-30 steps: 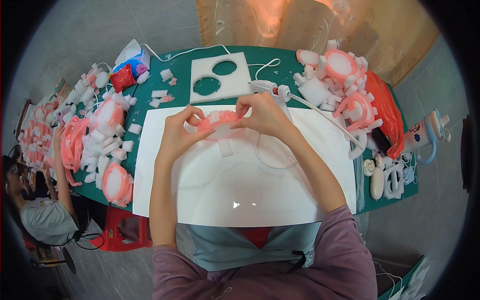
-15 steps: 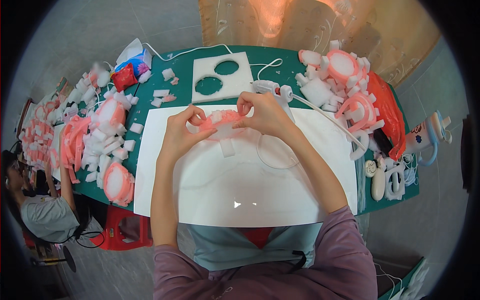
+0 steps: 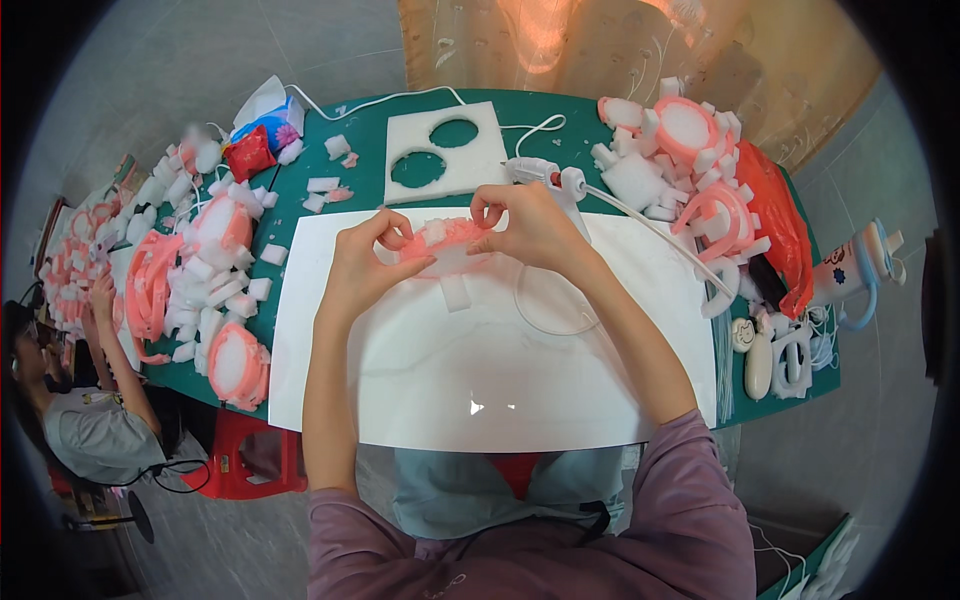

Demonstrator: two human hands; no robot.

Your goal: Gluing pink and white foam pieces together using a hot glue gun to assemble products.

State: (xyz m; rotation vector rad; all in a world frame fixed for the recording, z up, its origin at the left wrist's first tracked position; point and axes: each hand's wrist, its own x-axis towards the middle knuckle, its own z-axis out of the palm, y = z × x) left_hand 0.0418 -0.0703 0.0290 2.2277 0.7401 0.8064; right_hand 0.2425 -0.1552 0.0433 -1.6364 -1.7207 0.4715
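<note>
Over the white board point(image 3: 440, 390), my left hand point(image 3: 372, 252) and my right hand point(image 3: 520, 228) pinch opposite ends of a pink ruffled piece with white foam on it point(image 3: 445, 240). Both thumbs and forefingers are closed on its edges. Just below it is a small white foam block point(image 3: 455, 294); whether the two are joined I cannot tell. A thin, pale curved band point(image 3: 540, 325) shows beside my right forearm. Beyond my right hand, a white glue gun point(image 3: 540, 170) rests at the board's far edge, partly hidden by that hand.
A white foam slab with two round holes point(image 3: 447, 160) lies at the back of the green table. Pink and white foam pieces crowd the left point(image 3: 220, 260) and right point(image 3: 690, 130) sides. A tumbler point(image 3: 850, 265) stands far right. A co-worker point(image 3: 95, 430) sits at left.
My hands keep the same pinch on the pink ruffled piece, which is tilted slightly differently. At far left, the co-worker's arm has moved back toward the foam pile.
</note>
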